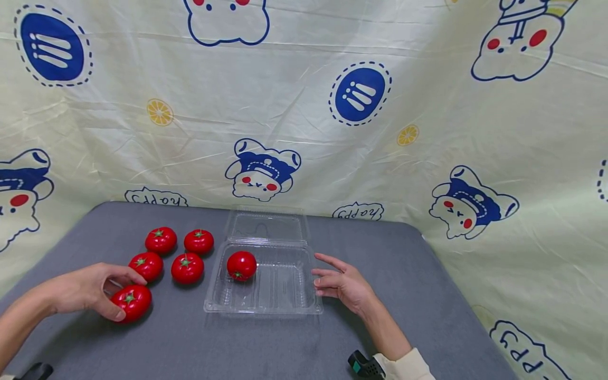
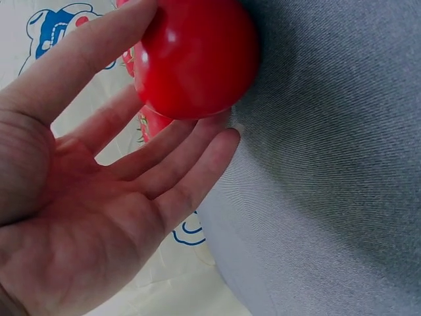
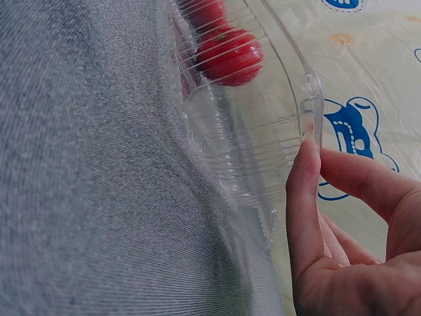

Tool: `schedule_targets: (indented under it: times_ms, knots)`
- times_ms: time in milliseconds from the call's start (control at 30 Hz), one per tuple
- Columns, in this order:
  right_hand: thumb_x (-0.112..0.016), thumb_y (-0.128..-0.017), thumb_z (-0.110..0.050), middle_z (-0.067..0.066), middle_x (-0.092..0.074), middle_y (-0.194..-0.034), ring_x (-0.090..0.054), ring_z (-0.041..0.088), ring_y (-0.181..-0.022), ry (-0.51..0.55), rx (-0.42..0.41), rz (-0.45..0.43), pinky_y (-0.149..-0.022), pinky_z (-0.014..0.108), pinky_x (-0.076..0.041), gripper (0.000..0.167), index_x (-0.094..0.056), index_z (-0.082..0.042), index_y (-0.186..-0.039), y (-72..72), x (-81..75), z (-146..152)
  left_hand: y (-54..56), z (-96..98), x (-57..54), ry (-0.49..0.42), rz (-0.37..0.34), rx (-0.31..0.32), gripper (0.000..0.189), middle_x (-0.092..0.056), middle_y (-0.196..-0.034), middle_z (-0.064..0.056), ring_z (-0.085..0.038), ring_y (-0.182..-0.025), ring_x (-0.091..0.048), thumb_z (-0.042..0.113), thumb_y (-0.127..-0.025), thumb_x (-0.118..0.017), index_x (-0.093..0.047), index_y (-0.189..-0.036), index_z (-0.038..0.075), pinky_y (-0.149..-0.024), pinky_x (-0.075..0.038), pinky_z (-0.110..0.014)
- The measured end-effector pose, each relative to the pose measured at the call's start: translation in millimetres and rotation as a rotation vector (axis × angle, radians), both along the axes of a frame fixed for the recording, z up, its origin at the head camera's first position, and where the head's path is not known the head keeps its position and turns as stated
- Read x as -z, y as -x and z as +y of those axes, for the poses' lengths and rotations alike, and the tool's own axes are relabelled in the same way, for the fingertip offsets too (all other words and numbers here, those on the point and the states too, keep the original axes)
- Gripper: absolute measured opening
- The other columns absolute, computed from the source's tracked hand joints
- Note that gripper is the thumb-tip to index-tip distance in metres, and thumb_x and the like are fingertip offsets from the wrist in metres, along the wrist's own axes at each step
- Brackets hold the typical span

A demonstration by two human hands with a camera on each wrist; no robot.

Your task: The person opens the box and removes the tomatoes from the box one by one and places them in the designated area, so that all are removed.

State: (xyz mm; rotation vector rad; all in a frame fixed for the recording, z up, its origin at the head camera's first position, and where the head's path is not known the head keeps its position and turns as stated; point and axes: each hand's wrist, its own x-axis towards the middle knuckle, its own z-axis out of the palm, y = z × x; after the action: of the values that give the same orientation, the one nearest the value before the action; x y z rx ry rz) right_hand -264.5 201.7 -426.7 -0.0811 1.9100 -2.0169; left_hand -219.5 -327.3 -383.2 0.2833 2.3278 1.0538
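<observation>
My left hand (image 1: 90,290) holds a red tomato (image 1: 133,303) between thumb and fingers, at the front left of the grey table. In the left wrist view the held tomato (image 2: 200,56) sits at the fingertips, close over the cloth, with the palm away from it. My right hand (image 1: 349,285) reaches from the right to the clear plastic container (image 1: 287,303), its fingers straight and spread at the side rim. In the right wrist view, fingertips (image 3: 306,155) touch that rim. One tomato (image 1: 241,266) lies inside the container, toward its left side.
Several more tomatoes (image 1: 187,268) stand grouped left of the container, green stems up. The container's hinged lid (image 1: 267,226) lies folded back toward the printed curtain (image 1: 304,105) behind the table. Grey cloth (image 1: 266,348) covers the tabletop.
</observation>
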Motion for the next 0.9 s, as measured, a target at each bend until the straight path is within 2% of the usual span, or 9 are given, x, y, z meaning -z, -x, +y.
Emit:
schedule_targets:
  times_ms: [233,400,500,600,733,900]
  knots:
    - [-0.068,-0.087,0.005,0.031,-0.052,-0.144,-0.071,0.012,-0.081,-0.001,-0.010,0.002,-0.076,0.031,-0.062,0.074,-0.040,-0.008,-0.154,1.0,0.7,-0.9,-0.4,-1.5,-5.5,-0.007,-0.001,0.004,0.062,-0.060,-0.122,-0.015,-0.025,-0.104,-0.058,0.008,-0.082,-0.081,-0.055,-0.136,-0.003,-0.083,-0.059,-0.042]
    - [-0.069,-0.087,0.006,0.031,-0.051,-0.144,-0.071,0.012,-0.081,-0.002,-0.008,0.001,-0.076,0.031,-0.062,0.074,-0.041,-0.007,-0.154,0.5,0.1,-1.2,1.1,-1.8,-17.0,0.028,0.051,0.032,0.060,-0.061,-0.120,-0.015,-0.024,-0.103,-0.060,0.011,-0.083,-0.081,-0.056,-0.136,-0.002,-0.081,-0.060,-0.040]
    - [-0.068,-0.087,0.006,0.031,-0.051,-0.144,-0.071,0.012,-0.081,-0.001,-0.007,-0.003,-0.076,0.031,-0.062,0.074,-0.041,-0.008,-0.154,0.6,0.2,-1.2,3.4,0.6,-26.3,0.063,0.074,0.028,0.060,-0.061,-0.124,-0.016,-0.024,-0.106,-0.060,0.014,-0.083,-0.081,-0.056,-0.136,0.000,-0.081,-0.060,-0.041]
    - [-0.068,-0.087,0.006,0.030,-0.052,-0.144,-0.071,0.012,-0.080,0.000,-0.007,-0.005,-0.076,0.031,-0.062,0.074,-0.040,-0.008,-0.154,0.5,0.4,-0.9,5.0,4.8,-35.8,0.091,0.125,0.026,0.061,-0.063,-0.125,-0.016,-0.024,-0.106,-0.061,0.017,-0.082,-0.082,-0.057,-0.136,0.000,-0.080,-0.060,-0.036]
    - [-0.068,-0.087,0.006,0.030,-0.053,-0.143,-0.071,0.013,-0.081,-0.002,0.001,-0.003,-0.076,0.032,-0.062,0.074,-0.041,-0.008,-0.154,0.1,0.3,-0.2,6.4,14.5,-46.7,0.086,0.224,0.039,0.064,-0.064,-0.123,-0.014,-0.022,-0.103,-0.063,0.020,-0.083,-0.081,-0.055,-0.139,0.000,-0.076,-0.059,-0.028]
    - [-0.069,-0.087,0.006,0.029,-0.053,-0.143,-0.072,0.013,-0.082,-0.004,0.002,-0.005,-0.077,0.032,-0.062,0.074,-0.041,-0.008,-0.154,0.3,0.4,-0.4,9.5,35.1,-56.6,0.063,0.302,0.022,0.066,-0.064,-0.122,-0.013,-0.021,-0.105,-0.062,0.026,-0.086,-0.080,-0.052,-0.143,0.005,-0.076,-0.059,-0.028]
